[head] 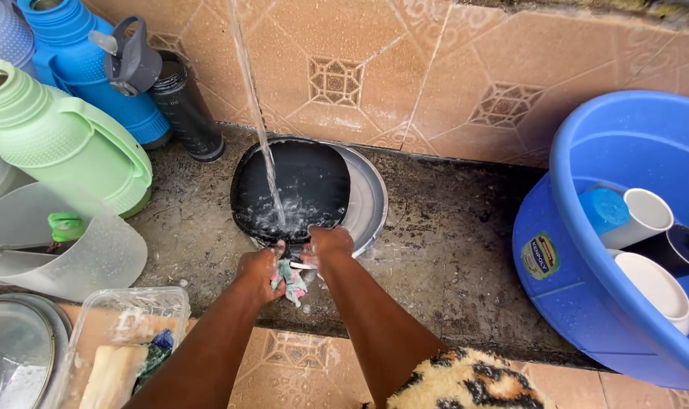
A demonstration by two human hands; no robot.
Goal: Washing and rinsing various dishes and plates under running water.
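While a thin stream of water (265, 144) fell onto it, a black rounded-square plate (291, 189) was observed lying flat on a larger round grey plate (369, 203), both set on the wet concrete ledge (443, 250) against the tiled wall (435, 68). The left hand (260, 271) was recorded at the black plate's near edge, clenched on a wet multicoloured rag (290, 280). The right hand (328, 246) was noted just beside it, fingers closed over the same near rim.

The black plate was judged stiff, fairly light and, being wet and probably soapy, slippery; breakage if dropped on the ledge was considered possible. The raised rim, pinched between thumb and fingers, was judged the safest hold. No marked long axis was seen; its face pointed upward and its near edge faced the person.

To the left of the black plate, a dark bottle (184, 106), a blue flask (87, 68), a green flask (53, 136) and a translucent jug (79, 250) were logged. Well to its right, a blue plastic basin (587, 250) holding cups (647, 216) was noted. A clear container (125, 326) was seen near the left forearm.
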